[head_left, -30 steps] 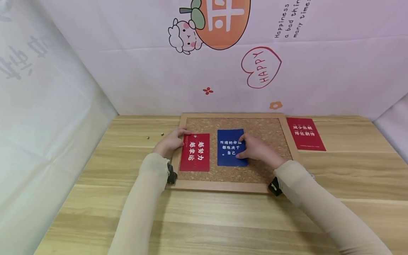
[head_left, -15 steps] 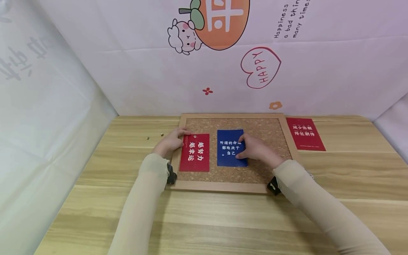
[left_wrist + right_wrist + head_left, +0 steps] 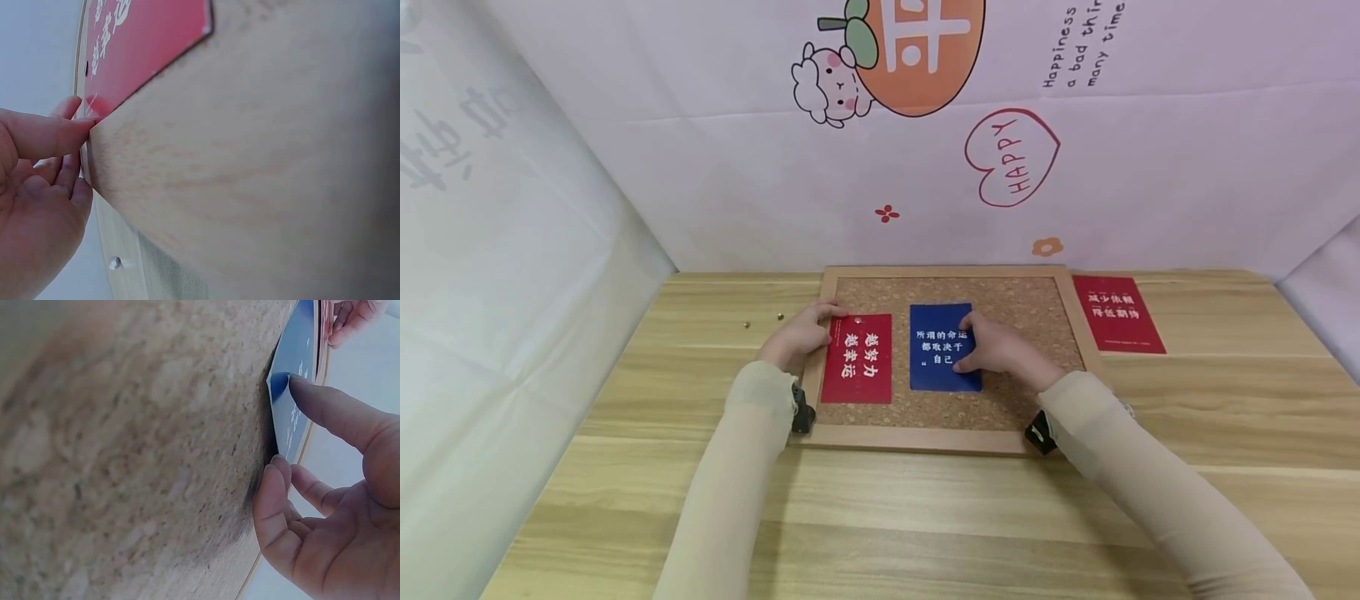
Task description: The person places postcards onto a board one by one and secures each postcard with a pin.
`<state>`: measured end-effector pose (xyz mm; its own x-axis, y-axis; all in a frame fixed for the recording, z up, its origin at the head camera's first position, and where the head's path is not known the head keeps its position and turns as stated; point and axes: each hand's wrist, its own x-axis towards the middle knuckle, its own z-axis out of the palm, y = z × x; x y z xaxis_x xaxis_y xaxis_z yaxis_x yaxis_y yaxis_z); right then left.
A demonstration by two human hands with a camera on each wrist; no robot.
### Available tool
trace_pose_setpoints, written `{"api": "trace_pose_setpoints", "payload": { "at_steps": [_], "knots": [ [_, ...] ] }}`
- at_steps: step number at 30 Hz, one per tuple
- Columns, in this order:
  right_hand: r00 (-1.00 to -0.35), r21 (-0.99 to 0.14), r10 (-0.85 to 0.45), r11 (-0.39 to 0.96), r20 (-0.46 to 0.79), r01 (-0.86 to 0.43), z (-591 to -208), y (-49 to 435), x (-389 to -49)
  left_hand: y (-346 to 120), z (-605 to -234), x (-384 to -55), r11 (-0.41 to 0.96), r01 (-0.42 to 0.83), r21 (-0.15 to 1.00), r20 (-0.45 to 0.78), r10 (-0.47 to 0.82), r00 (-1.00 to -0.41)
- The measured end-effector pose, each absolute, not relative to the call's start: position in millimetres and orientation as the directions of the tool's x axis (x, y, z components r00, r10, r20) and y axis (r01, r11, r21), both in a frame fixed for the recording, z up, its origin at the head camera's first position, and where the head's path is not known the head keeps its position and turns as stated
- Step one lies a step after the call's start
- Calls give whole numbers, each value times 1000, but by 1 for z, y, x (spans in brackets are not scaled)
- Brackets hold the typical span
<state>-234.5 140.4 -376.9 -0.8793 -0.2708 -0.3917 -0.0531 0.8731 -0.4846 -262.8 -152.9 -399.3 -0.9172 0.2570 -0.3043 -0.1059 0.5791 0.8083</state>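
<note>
A wood-framed cork board point(image 3: 925, 414) lies on the table. My left hand point(image 3: 801, 333) holds its left frame edge, with the thumb point(image 3: 59, 137) right at the edge of a red card point(image 3: 859, 367) with white characters. A small round push pin point(image 3: 858, 320) sits near that card's upper edge. In the middle of the board is a blue card point(image 3: 932, 317), also printed with white characters. My right hand point(image 3: 996, 343) pinches its right edge, thumb on the printed face and fingers at the side. The right wrist view shows the blue card's near corner point(image 3: 281, 394) bent slightly up.
Another red card point(image 3: 1120, 321) lies on the table to the right of the board. Two small metal pins, one point(image 3: 747, 325) farther left and one point(image 3: 780, 317) nearer the board, lie on the left. A printed white cloth point(image 3: 737, 183) hangs behind the table.
My right wrist has shifted very slightly left while its fingers stay at the blue card's edge. The left hand and the cards keep their places.
</note>
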Motion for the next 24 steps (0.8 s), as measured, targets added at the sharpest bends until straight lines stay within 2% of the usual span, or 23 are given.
{"api": "trace_pose_setpoints", "payload": {
  "at_steps": [24],
  "knots": [
    [-837,-475,-284,879,-468,-33,-373,139,-241,-152,-398,-263,605,-75,793,-291,267,-919]
  ]
}}
